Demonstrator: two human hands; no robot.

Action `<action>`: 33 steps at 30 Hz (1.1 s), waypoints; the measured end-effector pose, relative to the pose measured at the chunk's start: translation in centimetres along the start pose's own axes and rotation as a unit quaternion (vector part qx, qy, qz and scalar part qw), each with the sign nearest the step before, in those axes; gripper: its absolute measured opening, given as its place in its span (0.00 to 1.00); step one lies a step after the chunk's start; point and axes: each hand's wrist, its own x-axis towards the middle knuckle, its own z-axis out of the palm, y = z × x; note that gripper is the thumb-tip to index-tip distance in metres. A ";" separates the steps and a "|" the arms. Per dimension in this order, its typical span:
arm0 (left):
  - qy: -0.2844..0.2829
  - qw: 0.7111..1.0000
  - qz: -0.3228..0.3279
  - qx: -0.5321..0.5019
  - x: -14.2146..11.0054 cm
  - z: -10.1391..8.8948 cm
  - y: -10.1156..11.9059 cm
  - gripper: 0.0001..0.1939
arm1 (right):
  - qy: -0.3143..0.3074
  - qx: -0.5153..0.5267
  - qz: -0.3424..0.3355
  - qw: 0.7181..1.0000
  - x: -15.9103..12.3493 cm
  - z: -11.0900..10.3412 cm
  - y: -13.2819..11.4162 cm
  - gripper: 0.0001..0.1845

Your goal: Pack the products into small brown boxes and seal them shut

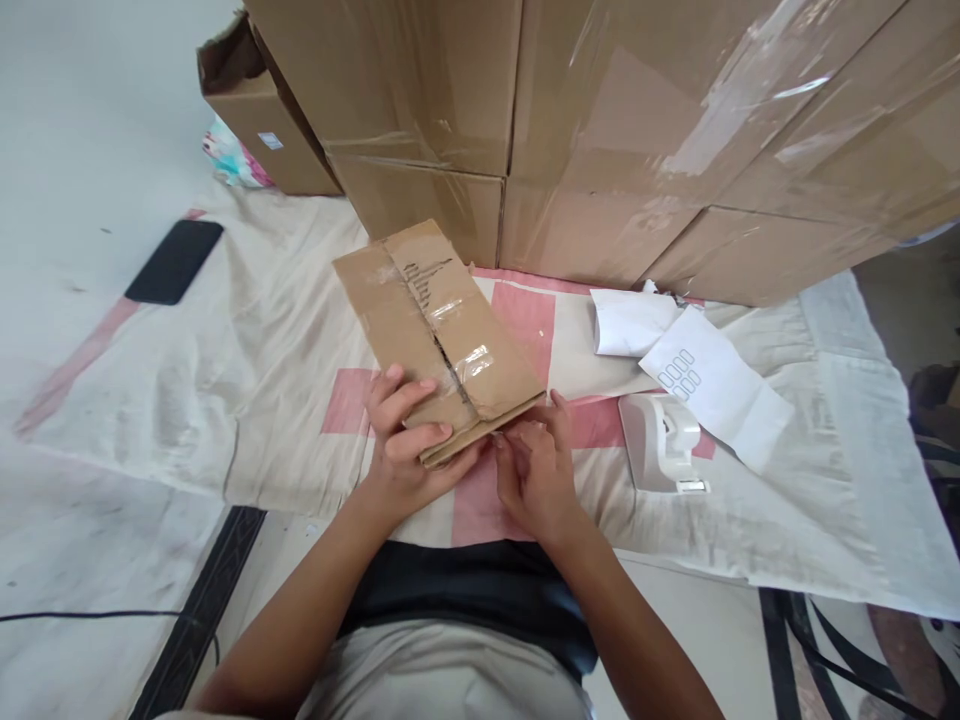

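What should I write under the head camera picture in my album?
Left hand holds taped cardboard, right hand at its lower edge, white tape dispenser nearby.

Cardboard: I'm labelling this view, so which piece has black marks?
The thin flat piece in the left grip, marked near its far end. The large taped boxes behind show none; the far-left box has a white label.
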 end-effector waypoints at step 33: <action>-0.043 0.992 -0.095 -0.070 0.4 -0.3 1.0 0.29 | 0.032 0.021 0.111 0.993 -2.3 1.1 -1.6 0.10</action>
